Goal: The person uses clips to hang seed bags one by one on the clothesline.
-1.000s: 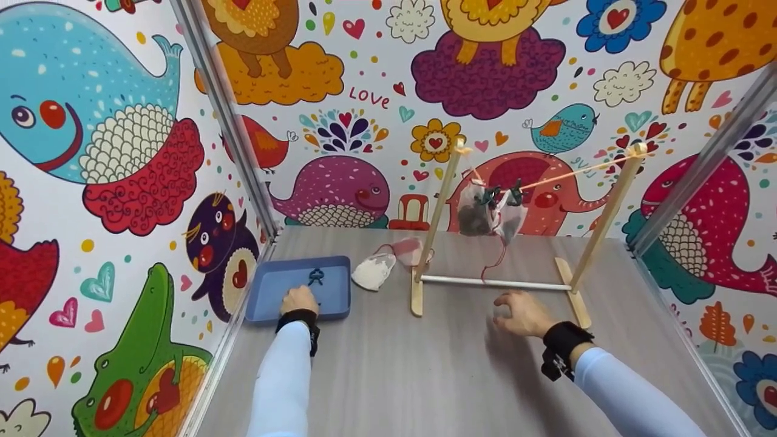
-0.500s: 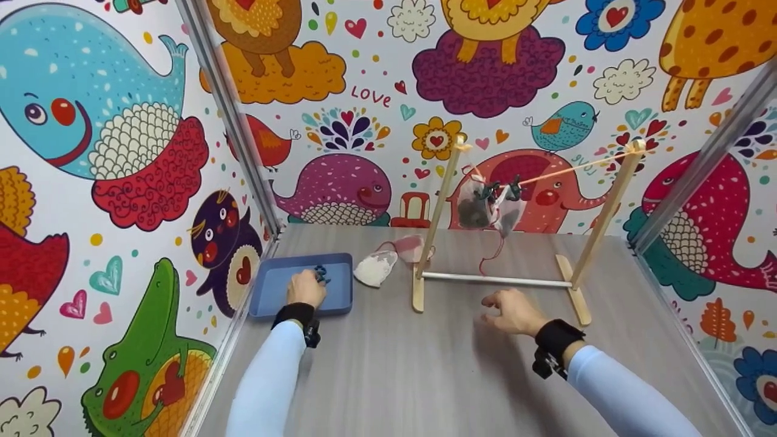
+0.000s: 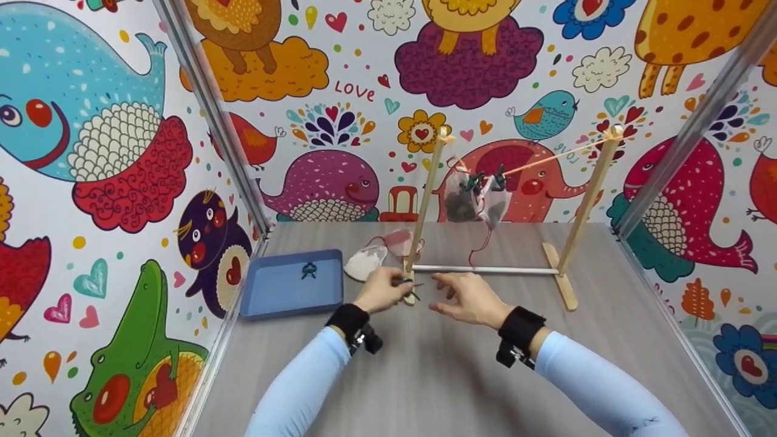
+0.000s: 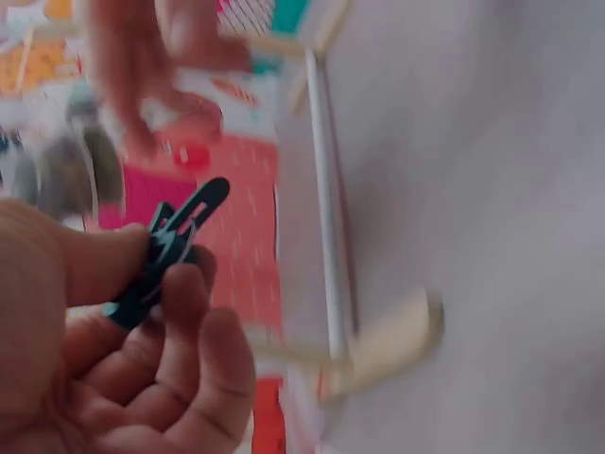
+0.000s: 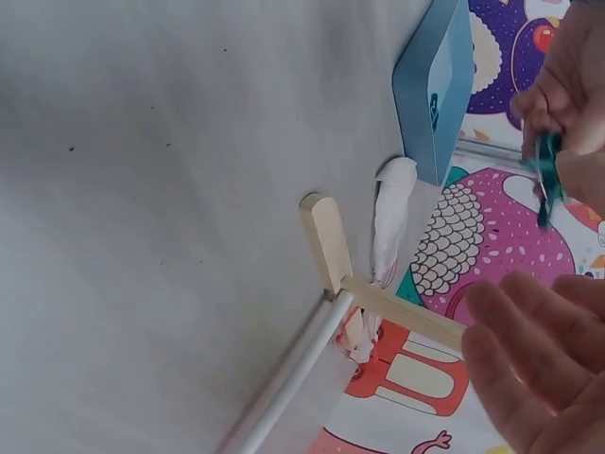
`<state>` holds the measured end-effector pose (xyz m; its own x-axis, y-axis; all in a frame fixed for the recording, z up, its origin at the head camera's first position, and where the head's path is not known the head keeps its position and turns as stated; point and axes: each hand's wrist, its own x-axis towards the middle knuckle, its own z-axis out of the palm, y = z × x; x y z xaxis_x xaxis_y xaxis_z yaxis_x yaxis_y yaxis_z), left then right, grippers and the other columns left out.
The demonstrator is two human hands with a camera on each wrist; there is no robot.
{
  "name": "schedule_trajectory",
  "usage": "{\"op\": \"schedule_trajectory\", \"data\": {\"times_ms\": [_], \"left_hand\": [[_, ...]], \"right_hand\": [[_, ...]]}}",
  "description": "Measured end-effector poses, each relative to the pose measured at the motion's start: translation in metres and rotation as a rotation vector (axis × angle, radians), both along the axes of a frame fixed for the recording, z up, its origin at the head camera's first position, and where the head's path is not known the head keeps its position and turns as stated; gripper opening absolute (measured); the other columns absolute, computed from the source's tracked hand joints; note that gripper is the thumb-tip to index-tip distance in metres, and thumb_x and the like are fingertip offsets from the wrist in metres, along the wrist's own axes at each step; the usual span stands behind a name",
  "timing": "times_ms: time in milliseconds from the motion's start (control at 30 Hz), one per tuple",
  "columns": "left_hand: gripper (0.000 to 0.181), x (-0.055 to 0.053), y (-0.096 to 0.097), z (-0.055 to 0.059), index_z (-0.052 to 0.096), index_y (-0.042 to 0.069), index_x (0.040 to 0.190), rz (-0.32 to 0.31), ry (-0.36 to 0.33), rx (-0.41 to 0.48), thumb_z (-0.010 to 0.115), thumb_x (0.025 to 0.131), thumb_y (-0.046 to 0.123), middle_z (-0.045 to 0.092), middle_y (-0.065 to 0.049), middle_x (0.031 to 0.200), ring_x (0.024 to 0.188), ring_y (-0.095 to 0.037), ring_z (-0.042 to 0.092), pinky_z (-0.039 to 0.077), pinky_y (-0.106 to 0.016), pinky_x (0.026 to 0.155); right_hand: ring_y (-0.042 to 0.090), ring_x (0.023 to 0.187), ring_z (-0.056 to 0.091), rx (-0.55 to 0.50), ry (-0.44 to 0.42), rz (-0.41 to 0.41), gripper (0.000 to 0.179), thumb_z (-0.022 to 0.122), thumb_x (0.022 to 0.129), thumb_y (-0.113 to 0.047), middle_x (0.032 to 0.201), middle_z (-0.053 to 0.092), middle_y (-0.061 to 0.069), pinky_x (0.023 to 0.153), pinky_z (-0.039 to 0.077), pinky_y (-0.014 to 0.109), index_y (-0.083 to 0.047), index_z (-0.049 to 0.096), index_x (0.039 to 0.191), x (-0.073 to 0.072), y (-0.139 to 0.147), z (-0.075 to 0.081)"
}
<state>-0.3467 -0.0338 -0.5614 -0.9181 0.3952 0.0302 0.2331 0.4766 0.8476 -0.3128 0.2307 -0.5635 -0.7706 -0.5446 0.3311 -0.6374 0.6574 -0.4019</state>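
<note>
My left hand (image 3: 382, 291) pinches a dark green clothespin (image 4: 165, 251) between thumb and fingers, just in front of the stand's left foot. Facing it, my right hand (image 3: 470, 297) is held with fingers spread and nothing in them; the right wrist view shows its fingers (image 5: 529, 350) loosely extended. Behind both hands stands a wooden rack with a left post (image 3: 428, 200), a right post (image 3: 587, 206) and an orange string (image 3: 546, 159). Two small mesh bags (image 3: 493, 203) hang from the string by dark green clothespins (image 3: 499, 177), and a red cord dangles below them.
A blue tray (image 3: 255, 309) on the left holds another green clothespin (image 3: 309, 271). Between tray and rack lie a white-filled mesh bag (image 3: 365, 262) and a pinkish one (image 3: 397, 241). A white bar (image 3: 485, 269) joins the rack's feet. Patterned walls enclose the table.
My left hand has lifted a clothespin out of the blue tray and carried it right, toward the rack. My right hand has shifted left, so the two hands are now close together.
</note>
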Motion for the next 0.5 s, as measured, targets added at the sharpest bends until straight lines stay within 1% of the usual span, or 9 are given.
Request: {"op": "schedule_trajectory", "data": {"times_ms": [33,67,167,267,300,367,433,467,500], "left_hand": [[0.016,0.002,0.004,-0.002,0.08,-0.001,0.11,-0.009,-0.029,0.027,0.075,0.106,0.013,0.085,-0.017,0.099,0.072,-0.007,0.071,0.06,-0.021,0.068],[0.016,0.005,0.006,-0.004,0.08,-0.002,0.11,-0.011,-0.056,0.051,0.074,0.106,0.013,0.085,-0.017,0.098,0.071,-0.007,0.071,0.063,-0.024,0.068],[0.015,0.014,0.007,-0.014,0.078,-0.003,0.108,-0.013,-0.131,0.125,0.073,0.107,0.011,0.082,-0.018,0.092,0.068,-0.01,0.07,0.065,-0.03,0.068],[0.016,0.026,0.004,-0.025,0.077,-0.007,0.108,0.015,-0.202,0.203,0.071,0.108,0.008,0.078,-0.015,0.085,0.064,-0.01,0.065,0.061,-0.028,0.062],[0.017,0.029,0.004,-0.029,0.076,-0.009,0.108,0.024,-0.219,0.227,0.071,0.108,0.007,0.076,-0.013,0.083,0.063,-0.01,0.063,0.058,-0.025,0.061],[0.019,0.033,0.005,-0.034,0.075,-0.013,0.111,0.031,-0.25,0.267,0.07,0.108,0.006,0.075,-0.011,0.083,0.063,-0.009,0.062,0.057,-0.023,0.06],[0.021,0.032,0.008,-0.038,0.075,-0.014,0.112,0.035,-0.271,0.292,0.07,0.108,0.007,0.076,-0.011,0.084,0.064,-0.009,0.064,0.059,-0.024,0.061],[0.022,0.028,0.01,-0.042,0.075,-0.014,0.112,0.033,-0.263,0.294,0.07,0.108,0.007,0.077,-0.012,0.085,0.064,-0.009,0.065,0.06,-0.025,0.062],[0.022,0.021,0.012,-0.048,0.076,-0.013,0.111,0.031,-0.25,0.292,0.07,0.108,0.008,0.078,-0.013,0.085,0.065,-0.01,0.066,0.062,-0.027,0.063]], "right_hand": [[0.024,0.086,0.083,-0.002,0.019,0.007,0.049,0.089,0.097,-0.031,0.108,0.086,0.012,0.073,0.068,0.037,-0.002,0.077,0.135,-0.001,-0.004,-0.002],[0.023,0.084,0.082,-0.008,0.038,0.012,0.046,0.089,0.097,-0.029,0.106,0.086,0.012,0.072,0.068,0.036,-0.003,0.078,0.133,-0.001,-0.006,-0.005],[0.02,0.078,0.08,-0.026,0.099,0.021,0.033,0.09,0.095,-0.026,0.098,0.085,0.009,0.067,0.065,0.033,-0.006,0.083,0.121,0.001,-0.013,-0.017],[0.019,0.077,0.079,-0.041,0.094,0.027,0.031,0.092,0.094,-0.026,0.096,0.085,0.008,0.066,0.063,0.029,-0.008,0.084,0.118,0.005,-0.018,-0.03],[0.019,0.076,0.079,-0.042,0.099,0.033,0.031,0.092,0.094,-0.026,0.096,0.085,0.007,0.066,0.063,0.028,-0.008,0.084,0.118,0.006,-0.018,-0.034],[0.019,0.075,0.079,-0.041,0.124,0.05,0.031,0.093,0.092,-0.026,0.094,0.084,0.006,0.065,0.062,0.027,-0.008,0.084,0.115,0.007,-0.019,-0.041],[0.018,0.072,0.078,-0.043,0.17,0.064,0.026,0.094,0.09,-0.025,0.088,0.082,0.005,0.064,0.062,0.027,-0.009,0.083,0.108,0.006,-0.016,-0.045],[0.017,0.07,0.077,-0.041,0.193,0.066,0.024,0.094,0.089,-0.025,0.086,0.081,0.005,0.063,0.062,0.026,-0.01,0.083,0.104,0.005,-0.013,-0.047],[0.016,0.068,0.076,-0.04,0.213,0.07,0.022,0.095,0.088,-0.025,0.083,0.08,0.004,0.062,0.061,0.026,-0.011,0.082,0.1,0.003,-0.009,-0.047]]}}
